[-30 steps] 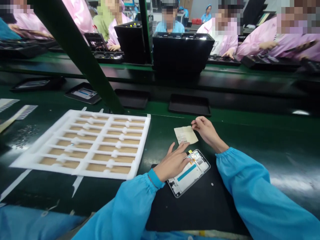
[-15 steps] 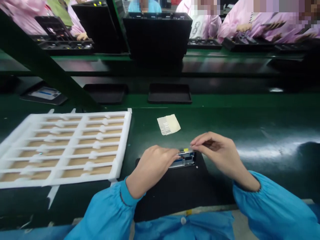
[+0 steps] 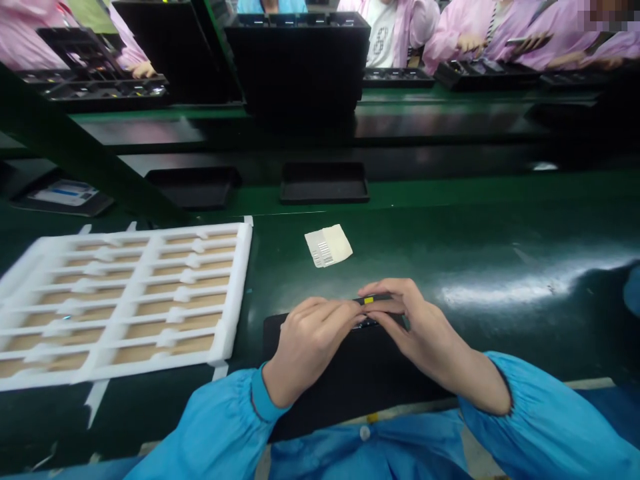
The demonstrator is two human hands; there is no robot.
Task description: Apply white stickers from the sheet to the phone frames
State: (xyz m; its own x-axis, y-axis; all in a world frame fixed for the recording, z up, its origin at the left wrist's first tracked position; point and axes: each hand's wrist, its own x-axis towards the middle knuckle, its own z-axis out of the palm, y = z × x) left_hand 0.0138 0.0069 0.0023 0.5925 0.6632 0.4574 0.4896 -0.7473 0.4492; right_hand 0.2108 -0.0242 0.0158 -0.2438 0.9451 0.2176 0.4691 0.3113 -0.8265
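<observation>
A thin, phone-like device (image 3: 367,323) stands tilted on its long edge on a black mat (image 3: 360,380), with a small yellow tab (image 3: 369,301) at its top edge. My left hand (image 3: 317,337) is closed around its left part and covers much of it. My right hand (image 3: 407,320) has its fingers closed on the upper right edge, beside the yellow tab. Between the hands only a sliver of the device's inner side shows. Beyond them lies a pale sheet (image 3: 336,245) with small strips on it.
To the left is a white foam tray (image 3: 241,280) with slots over brown board. Behind stand two shallow black trays (image 3: 325,183) (image 3: 193,187) and a slanted green post (image 3: 100,150). Across the line, co-workers in pink sleeves (image 3: 450,33) handle parts near black bins (image 3: 295,63).
My right hand has moved left and closed in on the device's top edge, now covering its right end. The device's open inner side is largely hidden. The view has shifted slightly.
</observation>
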